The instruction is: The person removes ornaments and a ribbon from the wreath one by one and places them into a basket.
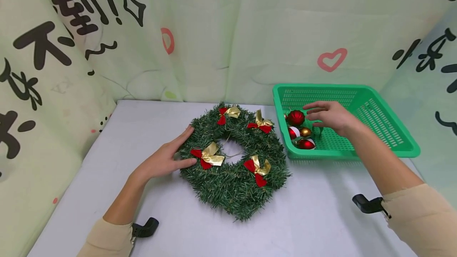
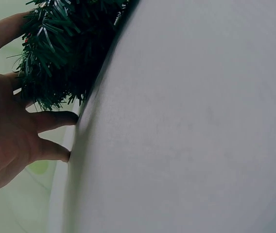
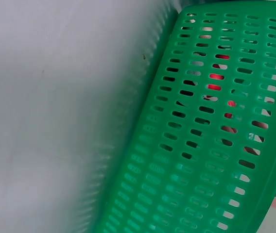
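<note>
A green artificial pine wreath (image 1: 232, 193) lies on the table, trimmed with several red and gold bows (image 1: 210, 156). My left hand (image 1: 166, 160) rests against the wreath's left side, thumb and fingers spread and fairly straight. In the left wrist view, two fingertips of that hand (image 2: 11, 131) reach down to the tabletop beside the pine needles (image 2: 55, 58). My right hand (image 1: 330, 116) hovers inside the green basket (image 1: 400, 138), over its left part, with its fingers extended and nothing seen in them. Just left of those fingers sit a ribbed red ornament (image 1: 296, 117), a gold ball (image 1: 305, 131) and red-and-white balls (image 1: 306, 143).
The basket's slotted wall (image 3: 201, 121) fills much of the right wrist view, with red showing through the slots. A white-covered table (image 1: 153, 209) carries everything. Pale green curtains (image 1: 232, 43) with black lettering and hearts hang behind and at both sides.
</note>
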Available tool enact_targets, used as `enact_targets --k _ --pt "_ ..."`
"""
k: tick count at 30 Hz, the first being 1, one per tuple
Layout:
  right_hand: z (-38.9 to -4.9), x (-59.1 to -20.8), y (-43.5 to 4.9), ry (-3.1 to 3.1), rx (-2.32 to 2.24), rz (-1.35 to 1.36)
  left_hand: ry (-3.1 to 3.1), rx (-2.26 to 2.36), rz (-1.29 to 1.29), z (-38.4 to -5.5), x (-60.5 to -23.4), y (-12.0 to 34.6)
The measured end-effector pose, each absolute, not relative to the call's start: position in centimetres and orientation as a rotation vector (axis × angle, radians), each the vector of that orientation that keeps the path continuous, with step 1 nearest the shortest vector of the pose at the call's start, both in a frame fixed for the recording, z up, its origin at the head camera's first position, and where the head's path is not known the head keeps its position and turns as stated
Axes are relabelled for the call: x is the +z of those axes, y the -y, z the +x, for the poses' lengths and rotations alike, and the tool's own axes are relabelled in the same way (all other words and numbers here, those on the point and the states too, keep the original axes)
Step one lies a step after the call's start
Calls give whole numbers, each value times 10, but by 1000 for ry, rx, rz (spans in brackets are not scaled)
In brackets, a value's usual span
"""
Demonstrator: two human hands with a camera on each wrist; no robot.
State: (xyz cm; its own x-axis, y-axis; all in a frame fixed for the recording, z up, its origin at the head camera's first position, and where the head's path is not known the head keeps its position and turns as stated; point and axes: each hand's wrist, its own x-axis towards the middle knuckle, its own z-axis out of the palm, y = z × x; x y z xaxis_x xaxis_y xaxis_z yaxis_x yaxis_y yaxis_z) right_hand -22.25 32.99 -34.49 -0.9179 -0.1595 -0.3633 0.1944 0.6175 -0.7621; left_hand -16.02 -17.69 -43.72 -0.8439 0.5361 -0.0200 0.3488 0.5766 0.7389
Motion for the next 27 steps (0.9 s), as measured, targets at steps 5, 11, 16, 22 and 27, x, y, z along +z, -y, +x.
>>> enact_targets --k 5,11,16,22,27 --pt "-209 -336 -323 -2564 -1111 -12 -2563 1130 737 -160 -437 176" --pt "-194 -331 -314 -2746 -960 -87 -2565 1133 733 -160 -435 176" --pt "-177 -334 -302 -2927 -874 -204 -2570 1120 735 -156 -434 177" --pt "-154 -340 -285 -3103 -801 -359 -2643 1046 693 -150 -427 177" --pt "-140 -346 -273 -3151 -769 -407 -2730 976 566 -140 -415 172"
